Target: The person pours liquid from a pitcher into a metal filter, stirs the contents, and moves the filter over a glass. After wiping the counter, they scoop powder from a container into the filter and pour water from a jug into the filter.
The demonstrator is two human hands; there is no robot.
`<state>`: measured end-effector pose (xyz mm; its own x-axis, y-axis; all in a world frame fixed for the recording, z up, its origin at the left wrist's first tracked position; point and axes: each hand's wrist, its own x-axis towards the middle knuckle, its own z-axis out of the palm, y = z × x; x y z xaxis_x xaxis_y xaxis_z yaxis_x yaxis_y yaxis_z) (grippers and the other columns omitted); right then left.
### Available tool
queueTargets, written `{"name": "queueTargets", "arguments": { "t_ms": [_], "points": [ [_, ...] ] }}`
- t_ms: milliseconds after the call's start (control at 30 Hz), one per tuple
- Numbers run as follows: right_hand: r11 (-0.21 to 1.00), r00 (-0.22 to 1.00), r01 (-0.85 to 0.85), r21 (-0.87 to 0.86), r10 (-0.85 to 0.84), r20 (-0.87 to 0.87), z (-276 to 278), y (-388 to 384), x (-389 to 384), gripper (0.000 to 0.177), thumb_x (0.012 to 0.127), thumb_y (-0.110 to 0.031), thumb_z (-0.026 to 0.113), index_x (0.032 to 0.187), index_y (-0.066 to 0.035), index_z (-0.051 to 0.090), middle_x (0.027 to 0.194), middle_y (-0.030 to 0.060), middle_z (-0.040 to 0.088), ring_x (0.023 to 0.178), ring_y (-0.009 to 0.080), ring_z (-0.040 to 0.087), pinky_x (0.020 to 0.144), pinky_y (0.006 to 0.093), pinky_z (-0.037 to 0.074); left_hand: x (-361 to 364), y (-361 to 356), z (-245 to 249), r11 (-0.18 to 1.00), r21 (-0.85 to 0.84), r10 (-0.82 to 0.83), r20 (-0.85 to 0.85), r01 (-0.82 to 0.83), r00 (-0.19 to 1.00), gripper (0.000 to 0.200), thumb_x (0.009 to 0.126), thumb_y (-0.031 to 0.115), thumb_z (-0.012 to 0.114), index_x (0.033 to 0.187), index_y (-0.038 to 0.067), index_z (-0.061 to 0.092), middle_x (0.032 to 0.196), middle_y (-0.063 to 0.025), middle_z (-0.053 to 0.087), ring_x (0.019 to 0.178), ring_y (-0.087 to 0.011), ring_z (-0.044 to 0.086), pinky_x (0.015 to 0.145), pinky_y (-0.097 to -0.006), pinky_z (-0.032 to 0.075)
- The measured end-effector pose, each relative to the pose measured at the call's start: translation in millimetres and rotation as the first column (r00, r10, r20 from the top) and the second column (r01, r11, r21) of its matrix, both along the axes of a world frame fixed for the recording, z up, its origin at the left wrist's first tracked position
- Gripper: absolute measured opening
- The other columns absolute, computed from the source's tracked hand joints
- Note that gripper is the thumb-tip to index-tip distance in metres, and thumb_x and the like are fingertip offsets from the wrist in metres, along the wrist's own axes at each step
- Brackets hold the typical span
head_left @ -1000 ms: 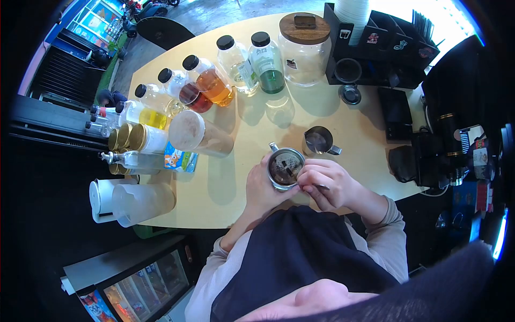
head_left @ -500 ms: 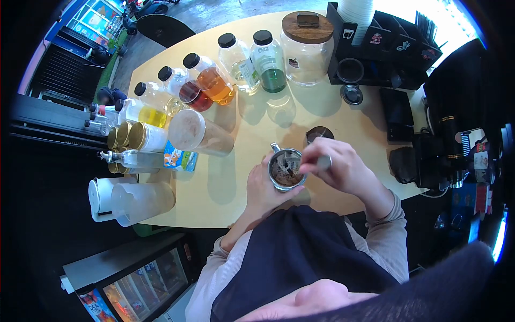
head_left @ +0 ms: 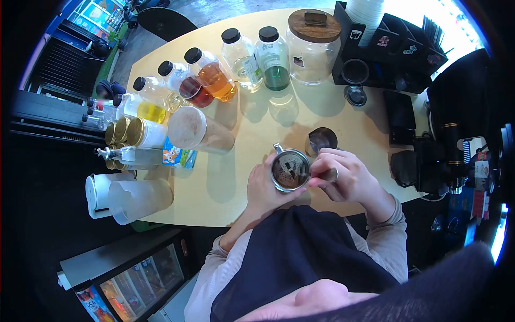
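My left hand [head_left: 262,185] is wrapped round a metal cup [head_left: 278,148], whose handle points to the far side. Inside it is a dark brown, foamy liquid [head_left: 285,178]. In my right hand [head_left: 346,177] is a spoon [head_left: 331,174], gripped by its handle at the cup's right rim. The spoon's lower end reaches into the cup and is hard to make out in the liquid. Just behind my right hand stands a small metal pitcher [head_left: 323,140], apart from both hands.
Several black-capped bottles, such as the orange one [head_left: 219,85], line the table's far left edge. A powder tub [head_left: 188,127] stands left, with a plastic jug [head_left: 139,201] nearer me. At the back are a wooden-lidded jar [head_left: 314,56] and a black organizer [head_left: 394,51].
My right hand has shifted slightly right and down with the spoon, uncovering more of the small pitcher. My left hand still holds the cup; the view has shifted a little.
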<state>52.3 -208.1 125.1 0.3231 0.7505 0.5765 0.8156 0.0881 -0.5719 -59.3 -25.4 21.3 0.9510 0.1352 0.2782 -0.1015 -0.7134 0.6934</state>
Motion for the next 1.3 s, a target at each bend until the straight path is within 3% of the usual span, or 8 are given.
{"name": "queueTargets", "arguments": {
  "t_ms": [400, 467, 700, 833, 900, 1033, 1133, 1300],
  "points": [
    [0.999, 0.99, 0.03, 0.017, -0.027, -0.14, -7, 0, -1, 0.023, 0.08, -0.011, 0.074, 0.085, -0.001, 0.054, 0.076, 0.0098, 0.059, 0.064, 0.0256, 0.058, 0.056, 0.0336, 0.047, -1, 1, -3, 1.0, -0.001, 0.006, 0.006, -0.006, 1.0, 0.098, 0.055, 0.052, 0.086, 0.129, 0.004, 0.043, 0.096, -0.0133, 0.062, 0.08, -0.0334, 0.061, 0.075, -0.0428, 0.047],
    [0.988, 0.979, 0.154, -0.005, -0.153, -0.133, -9, -2, 0, 0.022, 0.08, -0.01, 0.074, 0.086, -0.001, 0.055, 0.077, 0.0098, 0.06, 0.064, 0.025, 0.059, 0.056, 0.0332, 0.047, -1, 0, -2, 1.0, 0.026, 0.01, -0.003, -0.01, 1.0, 0.098, 0.055, 0.053, 0.086, 0.129, 0.004, 0.043, 0.096, -0.0131, 0.062, 0.08, -0.0333, 0.06, 0.076, -0.0428, 0.047],
    [0.997, 0.985, 0.067, 0.04, -0.06, -0.161, -12, -5, -3, 0.019, 0.081, -0.008, 0.073, 0.086, -0.001, 0.056, 0.078, 0.0104, 0.061, 0.061, 0.0247, 0.058, 0.054, 0.033, 0.047, -1, 1, -2, 1.0, 0.017, -0.007, 0.0, 0.007, 1.0, 0.098, 0.057, 0.053, 0.084, 0.13, 0.003, 0.042, 0.098, -0.0131, 0.062, 0.082, -0.0332, 0.06, 0.076, -0.0428, 0.047],
    [0.957, 0.904, 0.178, 0.227, -0.069, -0.421, -24, -21, -4, 0.017, 0.091, -0.014, 0.064, 0.085, 0.0, 0.056, 0.079, 0.0098, 0.062, 0.063, 0.0183, 0.059, 0.054, 0.0301, 0.046, -2, 0, -3, 0.999, 0.034, 0.001, 0.012, -0.002, 1.0, 0.097, 0.058, 0.053, 0.084, 0.13, 0.003, 0.041, 0.101, -0.0139, 0.061, 0.086, -0.0339, 0.061, 0.078, -0.0433, 0.047],
    [0.754, 0.788, 0.404, 0.518, 0.0, -0.616, -24, -24, -4, 0.023, 0.098, -0.021, 0.054, 0.086, -0.001, 0.057, 0.08, 0.0086, 0.063, 0.063, 0.0153, 0.059, 0.053, 0.0266, 0.046, -2, -1, -3, 0.999, 0.035, 0.002, 0.028, -0.003, 1.0, 0.097, 0.059, 0.053, 0.084, 0.13, 0.003, 0.041, 0.102, -0.0141, 0.061, 0.088, -0.0341, 0.061, 0.079, -0.0435, 0.047],
    [0.546, 0.662, 0.599, 0.585, 0.073, -0.746, -49, -49, 8, 0.028, 0.101, -0.024, 0.051, 0.089, -0.001, 0.06, 0.078, 0.0082, 0.064, 0.06, 0.0142, 0.058, 0.053, 0.0238, 0.046, -2, -3, -4, 0.999, 0.03, 0.015, 0.05, -0.016, 0.999, 0.096, 0.059, 0.053, 0.084, 0.129, 0.003, 0.042, 0.105, -0.0139, 0.061, 0.091, -0.034, 0.061, 0.082, -0.0442, 0.048],
    [0.441, 0.375, 0.823, 0.359, 0.053, -0.925, -68, -70, 8, 0.027, 0.098, -0.023, 0.057, 0.096, 0.002, 0.065, 0.077, 0.0095, 0.065, 0.065, 0.0125, 0.059, 0.055, 0.0227, 0.045, -4, -3, -4, 0.999, 0.019, 0.027, 0.039, -0.028, 0.999, 0.096, 0.059, 0.053, 0.084, 0.129, 0.003, 0.042, 0.108, -0.0141, 0.06, 0.095, -0.0336, 0.06, 0.083, -0.0443, 0.047],
    [0.363, 0.396, 0.885, 0.29, -0.264, -0.879, -125, -87, -3, 0.023, 0.1, -0.016, 0.049, 0.103, 0.002, 0.063, 0.081, 0.009, 0.065, 0.069, 0.0116, 0.058, 0.065, 0.0245, 0.047, -5, -6, -13, 0.996, -0.08, 0.037, 0.083, -0.03, 0.996, 0.101, 0.059, 0.051, 0.085, 0.133, 0.003, 0.038, 0.116, -0.0157, 0.056, 0.111, -0.0339, 0.055, 0.091, -0.0437, 0.045]
  ]
}}
